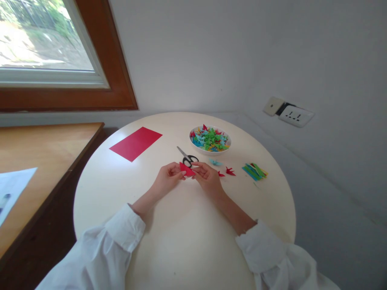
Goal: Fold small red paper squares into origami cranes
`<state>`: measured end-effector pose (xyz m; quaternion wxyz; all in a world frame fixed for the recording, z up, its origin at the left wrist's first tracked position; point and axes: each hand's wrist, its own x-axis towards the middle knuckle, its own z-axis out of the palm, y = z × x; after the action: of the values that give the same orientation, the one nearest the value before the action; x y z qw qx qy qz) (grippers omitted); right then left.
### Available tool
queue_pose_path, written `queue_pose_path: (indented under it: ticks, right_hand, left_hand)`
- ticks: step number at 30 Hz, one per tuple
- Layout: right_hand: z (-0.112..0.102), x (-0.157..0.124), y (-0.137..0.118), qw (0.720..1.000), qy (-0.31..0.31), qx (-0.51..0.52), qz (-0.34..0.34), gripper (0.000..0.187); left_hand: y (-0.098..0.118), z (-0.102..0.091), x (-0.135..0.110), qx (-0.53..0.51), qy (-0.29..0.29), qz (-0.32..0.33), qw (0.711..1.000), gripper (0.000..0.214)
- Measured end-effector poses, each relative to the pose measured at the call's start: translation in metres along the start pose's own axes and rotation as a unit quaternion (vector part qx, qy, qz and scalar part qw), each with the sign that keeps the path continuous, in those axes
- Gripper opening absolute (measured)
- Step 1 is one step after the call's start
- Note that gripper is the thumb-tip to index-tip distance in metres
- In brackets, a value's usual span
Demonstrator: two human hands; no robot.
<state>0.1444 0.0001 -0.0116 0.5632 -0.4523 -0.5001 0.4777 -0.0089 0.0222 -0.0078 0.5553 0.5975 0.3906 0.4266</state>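
Near the round table's (127, 225) middle, left hand (168, 176) and right hand (208, 176) pinch one folded red paper (186, 169); scissors (187, 156) lie just beyond.

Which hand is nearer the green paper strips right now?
Right. The right hand sits left of the green paper strips; the left hand is farther left, beyond the red folded paper.
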Motion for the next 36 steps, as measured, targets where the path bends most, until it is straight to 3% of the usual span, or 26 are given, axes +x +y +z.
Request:
queue_pose_path:
  ticks: [7, 11, 19, 36]
  right_hand:
    - [0.001, 0.001, -0.002, 1.000, 0.003, 0.002, 0.025, 0.039]
    - [0.003, 0.001, 0.001, 1.000, 0.017, 0.000, 0.024, 0.030]
    - [0.001, 0.004, 0.001, 0.999, 0.045, 0.011, 0.002, 0.024]
    - [0.001, 0.003, 0.002, 0.999, 0.028, 0.019, 0.015, 0.027]
  left_hand:
    - [-0.008, 0.001, 0.000, 0.075, 0.025, 0.038, 0.996, 0.017]
    - [-0.010, 0.001, -0.001, 0.092, 0.028, 0.047, 0.994, 0.020]
    - [-0.002, 0.003, -0.002, 0.021, 0.022, 0.022, 0.999, 0.018]
    - [0.004, 0.006, -0.004, -0.062, 0.081, -0.029, 0.994, 0.015]
